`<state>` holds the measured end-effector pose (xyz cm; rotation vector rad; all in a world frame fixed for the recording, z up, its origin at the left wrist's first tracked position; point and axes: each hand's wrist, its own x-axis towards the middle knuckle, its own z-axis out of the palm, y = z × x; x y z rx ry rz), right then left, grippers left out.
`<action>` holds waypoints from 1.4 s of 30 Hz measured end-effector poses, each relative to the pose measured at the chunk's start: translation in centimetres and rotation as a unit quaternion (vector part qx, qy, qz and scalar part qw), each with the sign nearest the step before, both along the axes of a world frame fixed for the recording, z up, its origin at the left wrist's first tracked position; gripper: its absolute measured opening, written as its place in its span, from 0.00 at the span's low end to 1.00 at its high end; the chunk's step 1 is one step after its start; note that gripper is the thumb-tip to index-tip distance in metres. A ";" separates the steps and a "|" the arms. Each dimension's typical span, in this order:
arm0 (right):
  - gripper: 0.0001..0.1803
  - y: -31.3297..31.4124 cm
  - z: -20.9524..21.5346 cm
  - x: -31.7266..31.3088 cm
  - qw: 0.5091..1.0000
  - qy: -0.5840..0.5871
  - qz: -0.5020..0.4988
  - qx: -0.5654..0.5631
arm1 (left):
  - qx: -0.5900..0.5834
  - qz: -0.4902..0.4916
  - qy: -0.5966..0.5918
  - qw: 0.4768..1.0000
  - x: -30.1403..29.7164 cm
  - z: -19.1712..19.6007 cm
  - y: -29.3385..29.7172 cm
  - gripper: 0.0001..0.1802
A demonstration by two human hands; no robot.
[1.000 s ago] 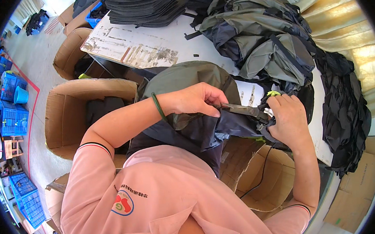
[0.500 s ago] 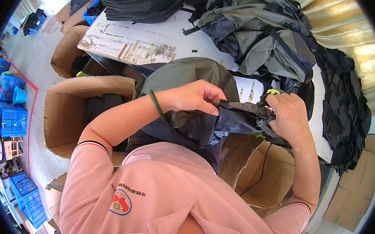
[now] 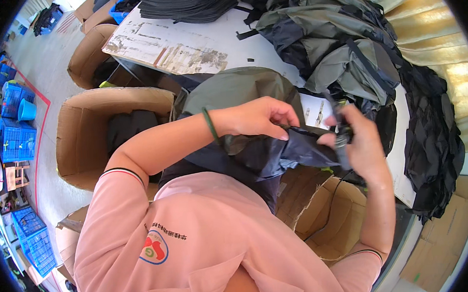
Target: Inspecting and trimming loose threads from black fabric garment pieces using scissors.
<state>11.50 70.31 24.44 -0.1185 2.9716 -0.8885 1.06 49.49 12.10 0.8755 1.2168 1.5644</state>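
I hold a backpack (image 3: 241, 91) of olive-green and dark navy fabric in front of my chest. My left hand (image 3: 256, 117), with a green band on the wrist, pinches the navy fabric (image 3: 278, 156) near its upper edge. My right hand (image 3: 356, 143) is closed around a dark strap or small black part at the right end of the same fabric. The two hands are a short way apart with the navy cloth stretched between them.
A pile of grey-green and navy backpacks (image 3: 341, 46) covers the white table (image 3: 183, 46) ahead, with stacked black pieces (image 3: 186, 0) at the back and black fabric (image 3: 434, 143) at the right. Open cardboard boxes (image 3: 86, 134) stand left and below (image 3: 326, 221). Blue crates (image 3: 16, 139) sit far left.
My right hand has moved up and to the right along the strap. The navy fabric is now pulled out further between the hands; my left hand has hardly moved.
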 end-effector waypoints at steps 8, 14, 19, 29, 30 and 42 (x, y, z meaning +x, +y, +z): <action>0.21 0.0 -5.3 0.1 0.999 -0.036 -0.020 0.024 | -0.037 0.213 0.536 0.816 2.0 -4.8 -8.4 0.24; 0.16 3.0 -7.6 1.0 0.993 -0.003 -0.112 -0.027 | -0.274 0.141 0.518 0.798 8.3 -10.2 -19.7 0.16; 0.14 3.6 -8.3 1.3 0.990 -0.007 -0.137 -0.010 | -0.226 0.344 0.470 0.781 8.9 -9.9 -19.5 0.20; 0.13 3.4 -8.2 1.4 0.989 -0.001 -0.141 -0.055 | -0.278 0.083 0.545 0.786 7.0 -10.3 -15.5 0.09; 0.13 3.5 -8.3 1.6 0.988 -0.016 -0.136 -0.075 | -0.258 0.091 0.547 0.791 7.4 -10.2 -16.4 0.09; 0.12 4.0 -9.5 1.7 0.986 0.011 -0.140 -0.087 | -0.273 0.068 0.332 0.900 6.8 -3.4 -21.2 0.15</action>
